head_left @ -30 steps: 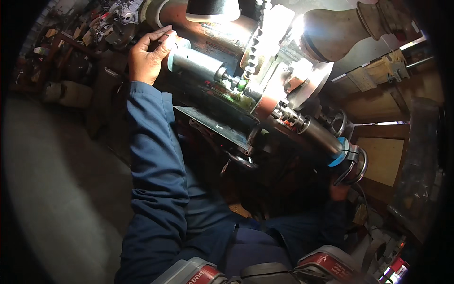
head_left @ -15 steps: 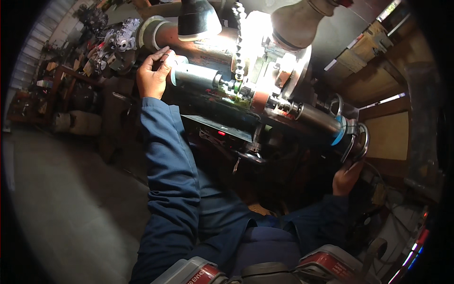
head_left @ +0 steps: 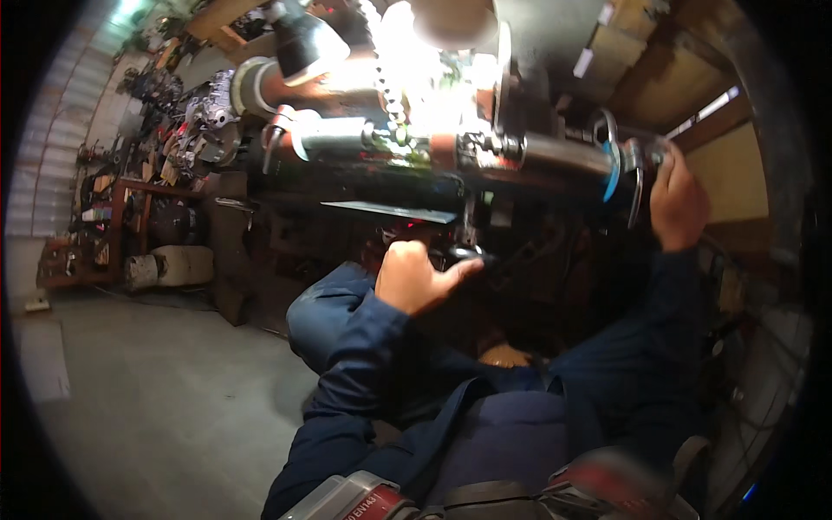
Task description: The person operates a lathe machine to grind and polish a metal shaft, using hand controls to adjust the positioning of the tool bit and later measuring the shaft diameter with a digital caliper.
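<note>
A bench machine (head_left: 373, 178) stretches across the upper middle, with a bright steel cylinder (head_left: 334, 139) at its left and a longer steel cylinder (head_left: 568, 158) at its right. Around the right one sits a blue ring (head_left: 614, 173); curved metal handles (head_left: 640, 195) stand just beyond it. My right hand (head_left: 680, 206) is closed around the machine's right end by these handles, its fingertips partly hidden. Below the machine's middle, my left hand (head_left: 416, 279) has its fingers curled and its thumb stretched toward a small crank handwheel (head_left: 466, 253). Whatever lies inside those fingers is hidden.
A dark lamp head (head_left: 303, 48) and a segmented flexible hose (head_left: 387, 74) hang over the machine; glare washes out its centre. A thin metal plate (head_left: 390, 211) juts from its front. Shelves with metal parts (head_left: 204, 113) stand at left, above a pale gas cylinder (head_left: 173, 266).
My left hand has let go of the left cylinder's end and come down and right beside the handwheel. My right hand has risen along the right end. The view has shifted and turned.
</note>
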### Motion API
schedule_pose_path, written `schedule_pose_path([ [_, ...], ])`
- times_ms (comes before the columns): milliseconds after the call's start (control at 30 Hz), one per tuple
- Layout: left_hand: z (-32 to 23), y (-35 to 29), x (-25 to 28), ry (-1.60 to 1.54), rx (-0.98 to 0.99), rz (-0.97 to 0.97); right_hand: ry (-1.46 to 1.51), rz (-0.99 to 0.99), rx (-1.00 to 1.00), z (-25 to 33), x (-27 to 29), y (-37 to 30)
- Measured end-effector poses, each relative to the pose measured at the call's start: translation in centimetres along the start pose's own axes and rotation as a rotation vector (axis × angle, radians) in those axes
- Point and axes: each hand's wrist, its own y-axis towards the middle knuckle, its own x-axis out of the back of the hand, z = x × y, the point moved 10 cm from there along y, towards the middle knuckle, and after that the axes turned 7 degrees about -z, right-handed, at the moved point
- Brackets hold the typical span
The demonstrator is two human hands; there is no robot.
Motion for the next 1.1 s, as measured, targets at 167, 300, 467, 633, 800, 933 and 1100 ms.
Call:
schedule_pose_path([
  [167, 4.5, 0.4, -8.0, 0.026, 0.260, 0.395, -0.064, 0.158, 0.011, -1.3, -3.3, 3.1],
  [300, 3.6, 2.1, -8.9, -0.088, 0.051, 0.197, -0.062, 0.226, -0.010, -2.9, -4.8, 3.8],
  [467, 6.7, 1.3, -10.3, -0.265, 0.206, 0.277, -0.043, 0.104, 0.016, -2.0, -3.4, 3.0],
  [633, 8.1, -0.8, -12.2, -0.904, 0.529, 0.392, -0.017, -0.027, 0.014, -1.1, -1.5, 1.4],
  [800, 12.4, -2.7, -13.8, -0.899, 0.458, 0.346, -0.001, -0.130, 0.011, -1.0, -0.1, 0.4],
  [933, 15.3, -4.8, -15.5, -1.416, 0.879, 0.482, 0.034, -0.160, -0.002, -0.7, -0.3, -0.1],
  [1100, 6.9, 0.2, -10.9, -0.828, 0.469, 0.466, -0.043, -0.164, 0.035, -1.1, -0.3, -0.2],
])
